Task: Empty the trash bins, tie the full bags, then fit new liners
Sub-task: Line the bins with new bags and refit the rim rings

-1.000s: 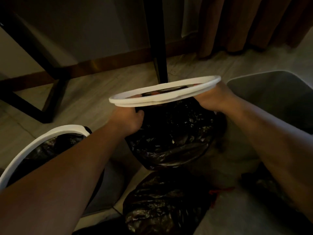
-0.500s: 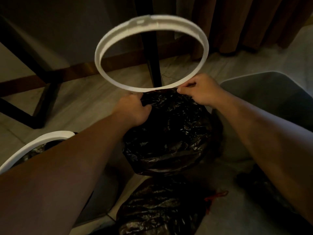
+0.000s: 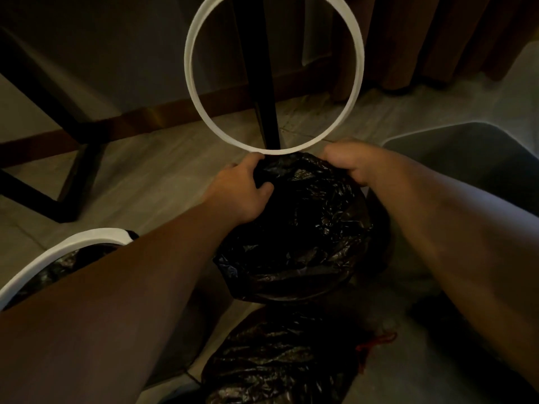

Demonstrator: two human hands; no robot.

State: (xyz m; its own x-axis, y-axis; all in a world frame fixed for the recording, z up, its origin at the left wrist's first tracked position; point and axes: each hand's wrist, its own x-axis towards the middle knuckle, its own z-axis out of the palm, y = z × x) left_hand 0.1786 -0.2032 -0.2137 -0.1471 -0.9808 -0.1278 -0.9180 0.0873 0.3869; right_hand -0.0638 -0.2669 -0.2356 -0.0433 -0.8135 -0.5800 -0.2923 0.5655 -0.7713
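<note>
Dim tiled floor [image 3: 145, 176]. Left hand [image 3: 242, 193], right hand [image 3: 355, 164]: fingers curled, gripping black bag [image 3: 297, 228] top edge. White ring [image 3: 189, 68] stands upright just beyond fingertips. Grey bin [image 3: 466, 158] right of right fingers.

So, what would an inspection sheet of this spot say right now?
Surface: pale tiled floor, dimly lit.
Job's things: black bag between the hands; white ring tipped upright above it; grey bin at right, no liner showing; lined bin at left, white rim on.
Clutter: second black bag lying on the floor, red tie by it.
Grips: left hand and right hand each grip the black bag's top edge by the ring's lower rim.
Cables: nothing seen.
Surroundings: black table legs, brown curtain, wooden skirting.
</note>
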